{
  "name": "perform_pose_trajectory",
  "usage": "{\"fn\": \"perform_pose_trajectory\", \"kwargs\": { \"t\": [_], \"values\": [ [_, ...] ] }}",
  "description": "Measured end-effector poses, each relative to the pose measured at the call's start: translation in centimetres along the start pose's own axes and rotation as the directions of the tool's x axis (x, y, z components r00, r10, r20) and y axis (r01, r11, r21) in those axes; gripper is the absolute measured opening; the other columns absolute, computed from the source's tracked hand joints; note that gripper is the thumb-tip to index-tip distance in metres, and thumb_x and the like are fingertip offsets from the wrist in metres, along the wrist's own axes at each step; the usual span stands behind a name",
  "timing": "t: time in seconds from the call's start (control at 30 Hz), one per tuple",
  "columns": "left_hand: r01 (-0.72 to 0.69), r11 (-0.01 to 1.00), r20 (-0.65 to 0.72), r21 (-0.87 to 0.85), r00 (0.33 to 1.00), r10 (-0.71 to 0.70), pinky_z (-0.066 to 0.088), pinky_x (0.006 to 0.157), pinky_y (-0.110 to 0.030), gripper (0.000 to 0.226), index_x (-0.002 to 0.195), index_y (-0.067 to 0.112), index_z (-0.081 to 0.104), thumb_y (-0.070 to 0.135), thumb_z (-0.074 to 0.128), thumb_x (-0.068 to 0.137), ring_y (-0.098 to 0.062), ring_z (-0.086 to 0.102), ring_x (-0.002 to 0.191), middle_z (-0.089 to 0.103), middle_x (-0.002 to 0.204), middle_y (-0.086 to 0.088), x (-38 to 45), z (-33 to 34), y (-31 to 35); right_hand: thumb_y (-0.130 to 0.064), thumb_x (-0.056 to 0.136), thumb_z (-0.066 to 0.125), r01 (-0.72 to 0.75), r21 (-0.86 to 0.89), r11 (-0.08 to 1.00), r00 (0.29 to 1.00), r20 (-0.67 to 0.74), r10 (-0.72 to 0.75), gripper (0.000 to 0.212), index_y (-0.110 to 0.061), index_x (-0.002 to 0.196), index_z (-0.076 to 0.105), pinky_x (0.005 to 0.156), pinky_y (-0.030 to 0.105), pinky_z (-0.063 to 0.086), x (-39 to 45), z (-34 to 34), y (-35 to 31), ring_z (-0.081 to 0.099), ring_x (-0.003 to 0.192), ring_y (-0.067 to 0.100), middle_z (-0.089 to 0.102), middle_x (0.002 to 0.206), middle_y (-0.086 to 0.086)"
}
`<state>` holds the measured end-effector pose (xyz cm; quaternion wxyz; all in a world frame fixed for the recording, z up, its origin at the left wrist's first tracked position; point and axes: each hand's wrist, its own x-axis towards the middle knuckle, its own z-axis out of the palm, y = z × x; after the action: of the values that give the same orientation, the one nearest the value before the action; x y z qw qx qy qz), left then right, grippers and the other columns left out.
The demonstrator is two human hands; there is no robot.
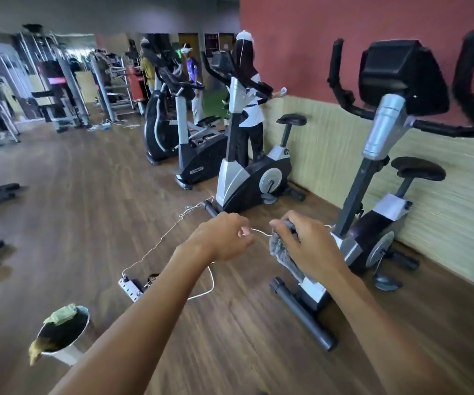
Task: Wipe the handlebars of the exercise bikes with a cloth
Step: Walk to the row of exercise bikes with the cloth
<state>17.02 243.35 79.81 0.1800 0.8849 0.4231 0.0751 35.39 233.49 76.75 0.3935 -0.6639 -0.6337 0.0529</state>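
Wooden floor: brown planks running the length of the gym, carrying every machine, with a white cable trailing across to a power strip.
Nearest bike: silver and black, parked by the wall at right; black handlebars up high around the console, well above both hands, not yet touched.
Second bike: same make, further along the wall, with a person standing just behind it.
Bucket: metal, low left on the floor, with a pale green rag draped over the rim.
Right hand: grip closed around a grey cloth, fingers curled over the top, most of the fabric bunched and hanging below the palm.
Left hand: fingers curled in close beside the cloth, seemingly pinching something thin and white; hard to tell whether thread or cable.
Cloth position: held low in front of the nearest bike's base, between the two hands, well apart from any handlebar.
Stage, as a judgement: readying the cloth before the first wipe.
Risk, cable: loop lying right by the feet, so snagging it on the step forward could tug the power strip.
Risk, cloth: bunched rather than flat, so likely to skim the curved bars and miss patches.
Risk, bucket: close to the left side, easy to knock over when turning.
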Motion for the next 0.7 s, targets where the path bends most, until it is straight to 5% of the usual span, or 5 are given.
{"fn": "perform_pose_trajectory", "kwargs": {
  "t": [0.27, 0.7],
  "values": [
    [-0.020, 1.000, -0.012, 0.017, 1.000, 0.021, 0.056, 0.088, -0.041, 0.020, 0.094, 0.027, 0.071, 0.039, 0.056, 0.089, -0.016, 0.066, 0.093, 0.071, 0.095, 0.012, 20.2, -3.4, -6.0, -0.067, 0.096, 0.033, 0.028, -0.066, 0.997, 0.999, -0.035, -0.030, 0.047, -0.028, 0.077, 0.049, 0.059, 0.032, 0.038, 19.4, 4.5, 8.2, 0.055, 0.062, 0.006, 0.053, 0.062, -0.011],
    [-0.094, 0.993, -0.002, 0.067, 0.996, 0.094, 0.053, 0.090, -0.040, 0.015, 0.092, 0.030, 0.067, 0.038, 0.054, 0.095, -0.022, 0.063, 0.104, 0.072, 0.108, 0.003, 49.5, -8.9, -16.5, -0.059, 0.099, 0.047, -0.047, -0.101, 0.994, 0.997, -0.070, 0.040, 0.038, -0.026, 0.082, 0.055, 0.064, 0.042, 0.050, 46.8, 13.1, 18.6, 0.058, 0.066, 0.014, 0.059, 0.067, -0.009]
  ]
}}
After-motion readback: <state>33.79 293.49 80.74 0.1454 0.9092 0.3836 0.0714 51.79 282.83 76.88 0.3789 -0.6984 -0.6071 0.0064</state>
